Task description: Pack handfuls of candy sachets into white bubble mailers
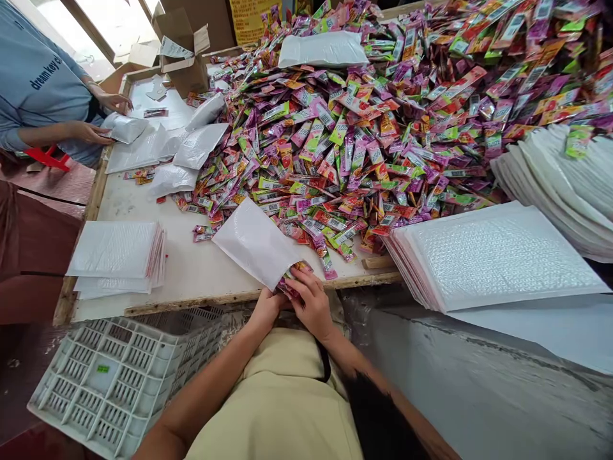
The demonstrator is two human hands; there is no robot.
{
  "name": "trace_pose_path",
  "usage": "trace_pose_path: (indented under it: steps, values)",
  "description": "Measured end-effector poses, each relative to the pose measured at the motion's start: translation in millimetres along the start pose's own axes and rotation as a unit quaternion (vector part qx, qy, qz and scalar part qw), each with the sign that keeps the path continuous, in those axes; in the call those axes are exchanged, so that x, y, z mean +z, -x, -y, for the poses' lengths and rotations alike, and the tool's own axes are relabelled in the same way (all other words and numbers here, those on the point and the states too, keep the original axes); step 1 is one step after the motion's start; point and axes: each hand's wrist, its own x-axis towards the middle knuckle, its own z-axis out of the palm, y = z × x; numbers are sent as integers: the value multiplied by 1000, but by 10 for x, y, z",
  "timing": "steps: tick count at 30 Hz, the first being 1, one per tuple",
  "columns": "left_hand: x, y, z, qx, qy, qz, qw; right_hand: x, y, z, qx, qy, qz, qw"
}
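A white padded envelope (256, 246) lies slantwise at the table's front edge, its open end toward me. My left hand (268, 308) is closed on the envelope's near corner, fingers partly hidden beneath it. At the opening, my right hand (310, 300) has its bent fingers on several colourful snack packets (290, 284), which stick partly out of the envelope. Just beyond the envelope spreads a large heap of similar packets (335, 147).
White envelope stacks lie at the left (115, 249) and right (498, 255). Filled envelopes (198, 147) rest at the back left, near a person in blue (43, 83) holding another. A plastic crate (110, 383) stands below the wooden table edge (191, 301).
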Motion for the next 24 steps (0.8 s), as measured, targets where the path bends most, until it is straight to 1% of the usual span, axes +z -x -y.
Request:
trace_pose_path:
  steps: [3, 5, 8, 11, 14, 16, 17, 18, 20, 24]
  values:
    - [-49, -29, 8, 8, -27, -4, 1000, -7, -72, -33, 59, -27, 17, 998]
    - [-85, -57, 11, 9, -38, -7, 999, 8, -118, -53, 69, -44, 39, 996]
    - [-134, -94, 29, 1, -45, -12, 999, 50, -173, -107, 48, -60, 80, 994]
    - [-177, -113, 72, 0, -57, -2, 998, 79, -255, -188, 4, -63, 146, 987]
    - [-224, -118, 103, -37, -102, 35, 994, 71, -396, -268, -45, -67, 233, 969]
    - [-258, -119, 97, -63, -131, 66, 987, 57, -493, -307, -50, -69, 275, 958]
    - [-273, -120, 84, -67, -141, 80, 984, 51, -533, -320, -44, -74, 287, 954]
    - [-286, -121, 66, -69, -150, 90, 982, 47, -563, -328, -36, -81, 291, 953]
    - [-306, -118, 21, -66, -165, 106, 978, 41, -589, -326, -22, -96, 280, 955]
    - [-337, -83, -31, -58, -190, 153, 968, 18, -513, -268, 2, -89, 204, 975]
